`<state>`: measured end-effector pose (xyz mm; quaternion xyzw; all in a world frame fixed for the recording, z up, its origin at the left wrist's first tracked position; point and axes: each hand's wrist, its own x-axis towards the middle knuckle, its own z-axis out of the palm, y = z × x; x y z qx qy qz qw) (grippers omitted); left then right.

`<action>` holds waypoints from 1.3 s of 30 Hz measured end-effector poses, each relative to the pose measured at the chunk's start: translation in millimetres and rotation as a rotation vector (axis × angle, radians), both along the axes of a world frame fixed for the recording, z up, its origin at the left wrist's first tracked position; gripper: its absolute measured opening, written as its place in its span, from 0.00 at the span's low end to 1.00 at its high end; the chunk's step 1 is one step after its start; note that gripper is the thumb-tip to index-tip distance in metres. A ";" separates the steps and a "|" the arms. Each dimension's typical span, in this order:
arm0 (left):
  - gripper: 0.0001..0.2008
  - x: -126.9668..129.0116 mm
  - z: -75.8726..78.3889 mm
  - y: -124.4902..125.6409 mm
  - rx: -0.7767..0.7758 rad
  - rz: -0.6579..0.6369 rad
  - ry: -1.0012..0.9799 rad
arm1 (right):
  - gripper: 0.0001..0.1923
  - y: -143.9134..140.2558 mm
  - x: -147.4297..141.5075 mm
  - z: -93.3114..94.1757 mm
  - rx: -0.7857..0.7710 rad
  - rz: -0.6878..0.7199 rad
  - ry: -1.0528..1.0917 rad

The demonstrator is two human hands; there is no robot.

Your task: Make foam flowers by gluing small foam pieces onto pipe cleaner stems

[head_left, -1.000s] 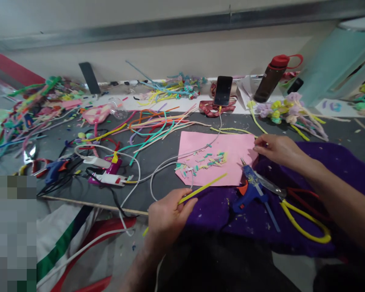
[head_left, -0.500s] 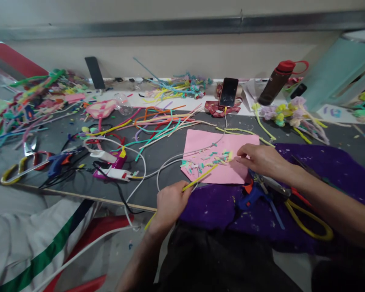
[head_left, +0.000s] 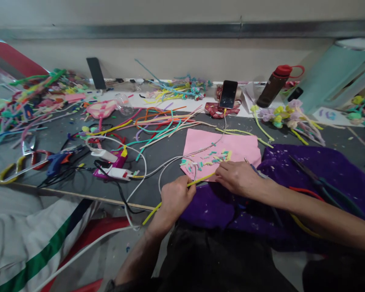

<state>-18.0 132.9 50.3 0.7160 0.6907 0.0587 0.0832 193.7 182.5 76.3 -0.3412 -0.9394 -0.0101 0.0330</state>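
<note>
Both hands low at near edge of table. L hand closed round yellow pipe cleaner, thumb and fingers pinched on it near its middle; stem slanted from lower left below table edge up to the right, across near edge of pink sheet. R hand palm down, fingers curled, tips at far end of same pipe cleaner, just beside pink sheet's near edge; couldn't tell if gripped or only touched. Wrist over purple cloth.

On pink sheet: scatter of small cut bits, teal, yellow, pink, close to R fingertips. White cable looped across sheet's left corner, run up to phone propped at back. Brown bottle w/ red cap right of phone, tilted. Loose pipe cleaners in many colours spread left of sheet. Blue glue gun far left near table edge; pink-white plug block between it and sheet. Pliers on purple cloth, right. Striped white-green fabric lower left, off table.
</note>
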 end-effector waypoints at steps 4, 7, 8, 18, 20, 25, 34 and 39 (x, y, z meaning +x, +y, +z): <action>0.13 -4.9 3.8 -4.6 0.112 0.046 -0.090 | 0.10 3.2 -13.0 -2.8 -0.030 0.018 -0.013; 0.13 -7.7 6.1 -5.4 0.184 0.078 -0.122 | 0.08 10.9 -27.5 -4.8 -0.040 0.047 -0.005; 0.12 -9.1 7.2 -4.9 0.198 0.095 -0.139 | 0.09 14.6 -33.8 -6.0 -0.041 0.068 0.008; 0.11 -42.3 11.9 9.0 0.264 0.313 -0.091 | 0.17 54.9 -94.7 -29.6 -0.014 0.374 0.050; 0.12 -47.0 7.8 11.7 0.259 0.347 -0.047 | 0.14 57.5 -96.3 -34.2 -0.031 0.368 0.030; 0.14 -54.6 -4.4 19.9 0.199 0.357 0.033 | 0.11 58.0 -83.0 -36.4 -0.035 0.363 -0.026; 0.17 -61.4 -11.9 33.9 0.059 0.332 0.190 | 0.10 54.6 -49.0 -9.2 0.008 0.189 -0.192; 0.18 -64.5 -11.2 34.0 0.046 0.361 0.215 | 0.07 46.1 -27.9 2.1 0.021 0.055 -0.208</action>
